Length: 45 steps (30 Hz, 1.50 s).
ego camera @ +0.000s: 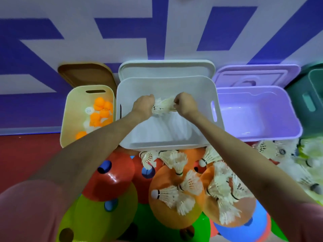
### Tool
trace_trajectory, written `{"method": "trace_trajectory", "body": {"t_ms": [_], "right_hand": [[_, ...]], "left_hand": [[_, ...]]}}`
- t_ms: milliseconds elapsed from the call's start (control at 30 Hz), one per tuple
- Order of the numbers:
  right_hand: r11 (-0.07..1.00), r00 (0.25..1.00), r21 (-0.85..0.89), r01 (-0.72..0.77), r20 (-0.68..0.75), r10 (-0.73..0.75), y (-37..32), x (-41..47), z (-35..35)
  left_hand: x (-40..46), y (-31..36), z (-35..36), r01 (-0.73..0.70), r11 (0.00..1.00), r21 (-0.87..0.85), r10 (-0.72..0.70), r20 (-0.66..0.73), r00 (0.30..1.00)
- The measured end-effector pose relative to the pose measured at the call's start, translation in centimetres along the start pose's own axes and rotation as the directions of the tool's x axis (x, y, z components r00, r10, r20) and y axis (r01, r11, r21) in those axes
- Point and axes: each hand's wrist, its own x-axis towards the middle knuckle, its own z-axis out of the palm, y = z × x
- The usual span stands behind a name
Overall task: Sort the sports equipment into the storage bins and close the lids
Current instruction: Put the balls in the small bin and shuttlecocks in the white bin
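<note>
Both my hands reach over the open white bin (204, 102) in the middle. My left hand (143, 106) and my right hand (185, 104) are closed on a bunch of white feather shuttlecocks (163, 108) held between them above the bin's inside. More shuttlecocks (181, 187) lie scattered in front of the bin on flat coloured disc cones (108, 180). At the left, a cream bin (70, 119) holds orange and white table-tennis balls (100, 110). At the right stands an open purple bin (258, 135) with nothing in it.
The white lid (166, 69), a brown lid (85, 75) and a purple lid (257, 74) lean against the blue-and-white wall behind their bins. A dark green bin (311, 95) shows at the far right. Further shuttlecocks (283, 151) lie on the red floor at the right.
</note>
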Motion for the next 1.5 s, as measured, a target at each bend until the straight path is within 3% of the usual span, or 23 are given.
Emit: {"method": "trace_trajectory", "body": {"t_ms": [200, 500, 833, 967, 1100, 1200, 1267, 1400, 1500], "right_hand": [[0.996, 0.987, -0.067, 0.053, 0.153, -0.043, 0.9, 1.6, 2.2], [0.996, 0.973, 0.046, 0.07, 0.219, -0.079, -0.1, 1.1, 3.1], [0.993, 0.968, 0.108, -0.053, 0.249, 0.025, -1.0, 0.1, 2.0], [0.998, 0.981, 0.059, -0.001, 0.196, -0.01, -1.4, -1.4, 0.8], [0.988, 0.986, 0.084, 0.128, 0.101, -0.136, -2.2, -4.4, -0.2], [0.958, 0.966, 0.122, 0.259, -0.028, -0.257, -2.7, -8.1, -1.0], [0.924, 0.935, 0.158, 0.347, -0.135, -0.328, -2.9, -11.0, -1.4], [0.853, 0.852, 0.171, 0.493, -0.294, -0.433, -2.7, -17.1, -2.1], [0.834, 0.826, 0.146, 0.532, -0.305, -0.474, -1.6, -20.9, -1.8]], "left_hand": [[2.0, -0.7, 1.7, 0.007, 0.982, 0.187, -0.018, 0.059, 0.998], [2.7, -1.4, 2.5, 0.013, 0.945, 0.325, -0.038, 0.069, 0.997], [1.1, -1.4, 2.4, 0.096, 0.977, 0.192, -0.098, 0.001, 0.995], [-0.4, -1.3, 1.0, 0.105, 0.988, 0.118, -0.104, -0.009, 0.994], [-2.5, -1.2, -0.1, 0.113, 0.994, -0.007, -0.114, -0.032, 0.993], [-5.1, -0.9, -0.3, 0.075, 0.993, -0.092, -0.085, -0.113, 0.99], [-7.4, -0.7, -0.3, -0.008, 0.983, -0.185, -0.039, -0.247, 0.968], [-13.9, 0.8, -0.2, -0.359, 0.86, -0.362, 0.091, -0.583, 0.807], [-18.5, 1.4, 1.2, -0.445, 0.824, -0.351, 0.136, -0.64, 0.756]]}}
